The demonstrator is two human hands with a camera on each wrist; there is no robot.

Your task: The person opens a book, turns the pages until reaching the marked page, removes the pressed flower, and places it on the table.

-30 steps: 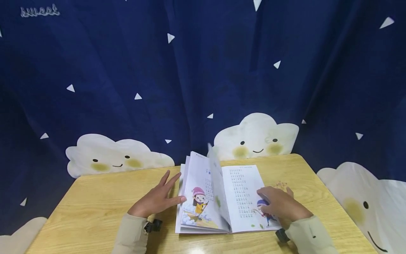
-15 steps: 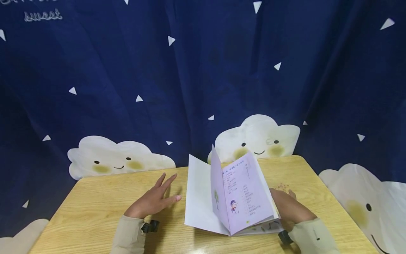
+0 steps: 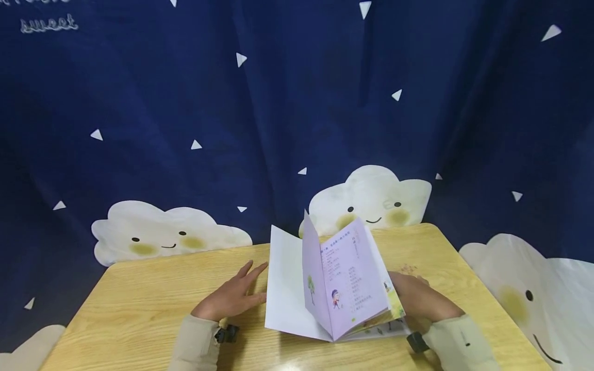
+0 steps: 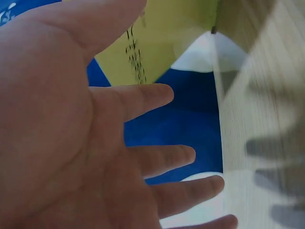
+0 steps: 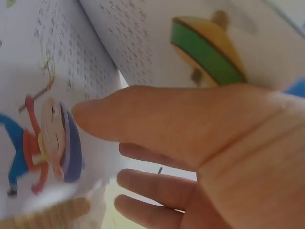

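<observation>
A paperback children's book point(image 3: 292, 288) stands open on the wooden table. Its white left leaf is lifted off the tabletop, one lilac leaf point(image 3: 311, 278) stands nearly upright, and a lilac contents page point(image 3: 355, 273) tilts over the right side. My left hand point(image 3: 234, 293) is beside the left edge, fingers straight and spread; the left wrist view has the yellow outer cover point(image 4: 162, 43) beyond that palm. At the lower right edge is my right hand point(image 3: 419, 299), partly hidden by leaning pages. In the right wrist view its thumb lies near a page with a drawn boy point(image 5: 47, 143), fingers loosely extended.
Behind the table point(image 3: 139, 309) hangs a dark blue curtain point(image 3: 278, 103) with white triangles and smiling clouds. Small dark devices are strapped at the left wrist point(image 3: 226, 334) and the right wrist point(image 3: 417, 342).
Most pages have swung from left to right, so the lilac contents page now shows. My left hand drew back from the book, then came close to its left edge. The right hand stayed.
</observation>
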